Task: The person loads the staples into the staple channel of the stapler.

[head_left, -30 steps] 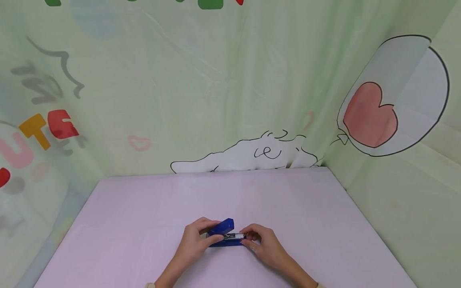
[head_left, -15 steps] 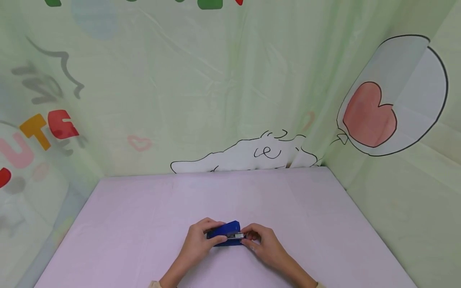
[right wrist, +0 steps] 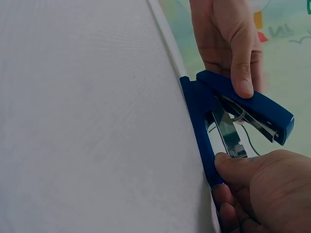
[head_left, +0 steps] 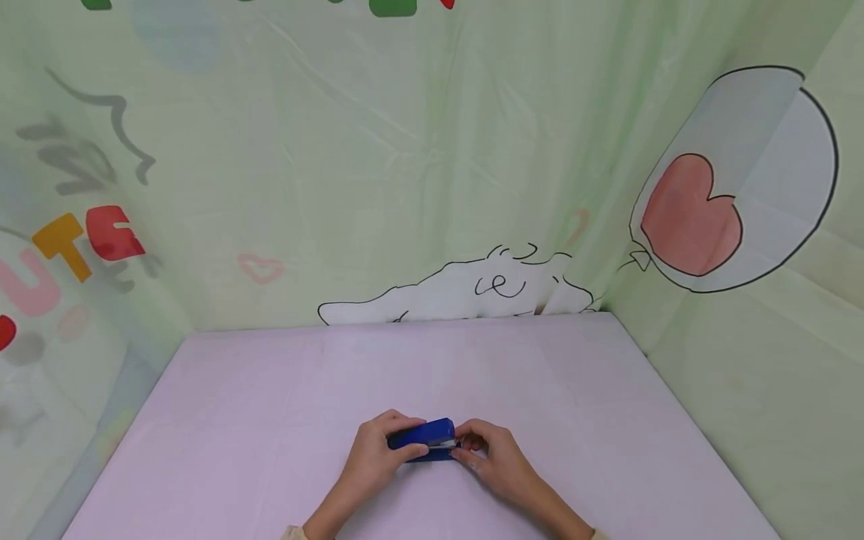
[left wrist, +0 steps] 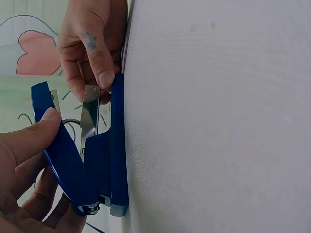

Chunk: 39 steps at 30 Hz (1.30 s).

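Note:
A blue stapler (head_left: 432,433) lies on the table in front of the person, its top cover tilted up from the metal staple channel (left wrist: 90,110). A thin curved metal piece spans the gap between cover and channel in the left wrist view. The left hand (head_left: 374,454) grips the cover, thumb on one side and fingers on the other. At the front end of the stapler base (right wrist: 197,126), the right hand (head_left: 496,457) pinches the base between thumb and fingers. Whether staples lie in the channel cannot be made out.
The table (head_left: 304,390) has a pale pinkish-white cover. Behind it and at both sides hang light green printed curtains (head_left: 337,150), with a balloon and heart drawing (head_left: 695,217) on the right.
The left hand has swung the stapler's cover down and slightly right, narrowing the gap above the staple channel. The right hand has stayed at the front end.

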Tool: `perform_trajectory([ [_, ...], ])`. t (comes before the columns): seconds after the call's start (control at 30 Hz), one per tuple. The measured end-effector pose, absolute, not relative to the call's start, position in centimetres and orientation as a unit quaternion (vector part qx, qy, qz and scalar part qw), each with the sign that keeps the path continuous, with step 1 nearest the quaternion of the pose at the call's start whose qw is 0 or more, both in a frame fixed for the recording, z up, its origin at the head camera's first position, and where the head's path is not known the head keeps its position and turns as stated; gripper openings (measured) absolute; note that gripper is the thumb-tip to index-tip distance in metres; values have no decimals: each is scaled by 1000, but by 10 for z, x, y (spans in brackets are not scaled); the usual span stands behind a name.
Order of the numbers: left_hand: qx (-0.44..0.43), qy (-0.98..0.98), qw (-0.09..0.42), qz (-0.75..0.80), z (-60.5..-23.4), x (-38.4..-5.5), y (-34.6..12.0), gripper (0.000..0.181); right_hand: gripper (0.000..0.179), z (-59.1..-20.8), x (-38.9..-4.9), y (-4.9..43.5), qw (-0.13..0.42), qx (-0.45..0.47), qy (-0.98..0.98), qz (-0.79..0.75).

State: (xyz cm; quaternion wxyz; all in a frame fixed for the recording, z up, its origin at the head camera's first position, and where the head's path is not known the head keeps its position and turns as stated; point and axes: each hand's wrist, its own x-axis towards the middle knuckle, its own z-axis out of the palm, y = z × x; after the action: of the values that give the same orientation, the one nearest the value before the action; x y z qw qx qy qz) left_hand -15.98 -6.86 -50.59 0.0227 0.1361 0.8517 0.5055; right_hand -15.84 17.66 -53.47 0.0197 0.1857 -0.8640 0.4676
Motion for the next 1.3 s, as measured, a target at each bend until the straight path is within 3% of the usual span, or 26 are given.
perform_trajectory([
  [1.3, 175, 867, 6, 466, -509, -163, -62, 34, 21, -537, -161, 179, 24, 193, -859, 473],
])
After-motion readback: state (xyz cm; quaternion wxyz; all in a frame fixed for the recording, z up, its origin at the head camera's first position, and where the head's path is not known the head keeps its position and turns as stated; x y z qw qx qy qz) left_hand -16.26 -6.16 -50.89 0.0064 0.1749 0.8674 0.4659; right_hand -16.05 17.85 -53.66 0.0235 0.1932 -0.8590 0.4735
